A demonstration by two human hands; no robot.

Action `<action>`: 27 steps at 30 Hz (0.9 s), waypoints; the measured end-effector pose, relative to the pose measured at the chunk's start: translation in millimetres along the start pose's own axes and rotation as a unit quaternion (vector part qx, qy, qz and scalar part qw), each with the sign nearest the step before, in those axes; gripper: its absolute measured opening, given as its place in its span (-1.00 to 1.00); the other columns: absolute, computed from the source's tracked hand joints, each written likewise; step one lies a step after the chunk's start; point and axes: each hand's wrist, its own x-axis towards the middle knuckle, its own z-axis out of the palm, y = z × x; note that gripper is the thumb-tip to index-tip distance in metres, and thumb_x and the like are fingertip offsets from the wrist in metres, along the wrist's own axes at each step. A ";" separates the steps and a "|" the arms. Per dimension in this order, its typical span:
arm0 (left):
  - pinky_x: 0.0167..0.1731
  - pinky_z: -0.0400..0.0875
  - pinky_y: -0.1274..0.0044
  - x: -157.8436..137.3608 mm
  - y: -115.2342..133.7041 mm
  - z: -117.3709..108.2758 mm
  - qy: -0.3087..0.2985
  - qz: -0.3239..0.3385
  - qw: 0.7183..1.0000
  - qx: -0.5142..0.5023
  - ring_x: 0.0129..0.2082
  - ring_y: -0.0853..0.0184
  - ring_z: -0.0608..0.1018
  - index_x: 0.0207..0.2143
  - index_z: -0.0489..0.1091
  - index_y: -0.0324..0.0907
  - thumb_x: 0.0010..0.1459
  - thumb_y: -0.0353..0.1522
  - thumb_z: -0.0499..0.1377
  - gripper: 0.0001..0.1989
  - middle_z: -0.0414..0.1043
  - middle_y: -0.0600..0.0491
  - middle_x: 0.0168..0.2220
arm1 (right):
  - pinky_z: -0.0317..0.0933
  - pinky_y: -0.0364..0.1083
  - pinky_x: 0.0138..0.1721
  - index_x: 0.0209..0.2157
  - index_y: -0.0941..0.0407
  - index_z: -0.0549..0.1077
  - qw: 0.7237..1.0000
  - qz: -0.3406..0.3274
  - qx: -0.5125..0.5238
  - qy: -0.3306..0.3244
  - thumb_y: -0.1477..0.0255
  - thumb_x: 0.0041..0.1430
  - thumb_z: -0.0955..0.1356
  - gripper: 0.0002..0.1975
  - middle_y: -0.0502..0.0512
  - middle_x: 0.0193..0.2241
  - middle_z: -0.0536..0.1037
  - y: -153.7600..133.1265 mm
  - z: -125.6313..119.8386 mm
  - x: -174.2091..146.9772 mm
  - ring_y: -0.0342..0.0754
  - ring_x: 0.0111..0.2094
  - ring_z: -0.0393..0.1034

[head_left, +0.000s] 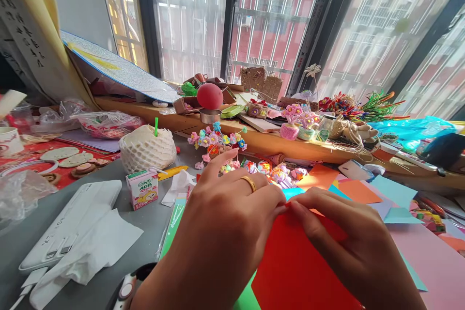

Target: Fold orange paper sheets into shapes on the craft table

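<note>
A sheet of red paper [296, 266] stretches below both hands, its top edge pinched between them. My left hand [232, 208], with a gold ring on one finger, grips that edge with the thumb and fingers, the index finger raised. Close beside it, my right hand [348, 232] pinches the same edge with its thumb and fingertips. Under the red sheet lies green paper [247, 298], partly hidden. Orange paper [359, 191], light blue paper [394, 191] and pink paper [432, 256] are spread to the right.
On the left lie a white power bank [80, 213], a crumpled tissue [90, 247], a small drink carton [142, 188] and a netted coconut [148, 149] with a green straw. Crocheted flowers [214, 139] stand behind my hands. The window ledge [163, 115] holds crafts and a red ball [209, 96].
</note>
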 end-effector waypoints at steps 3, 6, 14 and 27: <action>-0.01 0.10 0.31 -2.2 1.7 2.8 0.028 0.004 1.000 0.012 -0.55 0.44 0.41 -0.55 0.37 -0.15 0.05 -0.45 0.03 -0.82 0.36 0.17 -0.63 | 0.20 -0.21 -0.50 -0.50 0.10 0.42 0.998 -0.022 -0.054 0.027 0.44 0.09 0.21 -0.81 0.01 -0.53 0.47 -1.3 2.3 -1.8 -0.15 -0.51 0.35; -0.01 0.12 0.33 -2.8 4.0 2.4 0.032 0.002 0.999 0.025 -0.53 0.43 0.42 -0.53 0.38 -0.15 0.05 -0.45 0.03 -0.82 0.37 0.16 -0.61 | 0.19 -0.18 -0.51 -0.47 0.11 0.43 0.995 -0.030 -0.084 0.043 0.44 0.10 0.20 -0.80 0.03 -0.55 0.47 -2.8 2.7 -2.9 -0.13 -0.53 0.34; -0.03 0.15 0.38 0.7 6.4 -5.3 0.022 0.004 1.000 0.010 -0.53 0.45 0.42 -0.54 0.37 -0.13 0.07 -0.42 0.03 -0.82 0.34 0.20 -0.63 | 0.16 -0.22 -0.58 -0.52 0.08 0.42 0.999 -0.001 -0.036 0.030 0.41 0.10 0.20 -0.78 0.00 -0.59 0.45 -5.9 -3.8 -3.2 -0.14 -0.57 0.32; -0.04 0.17 0.38 -0.1 6.3 -6.5 0.015 0.005 1.000 -0.001 -0.52 0.44 0.43 -0.52 0.39 -0.11 0.07 -0.41 0.04 -0.83 0.37 0.19 -0.61 | 0.20 -0.24 -0.56 -0.52 0.09 0.41 0.999 0.023 0.034 0.021 0.39 0.11 0.20 -0.77 0.00 -0.58 0.45 -5.8 -2.5 -1.6 -0.16 -0.56 0.32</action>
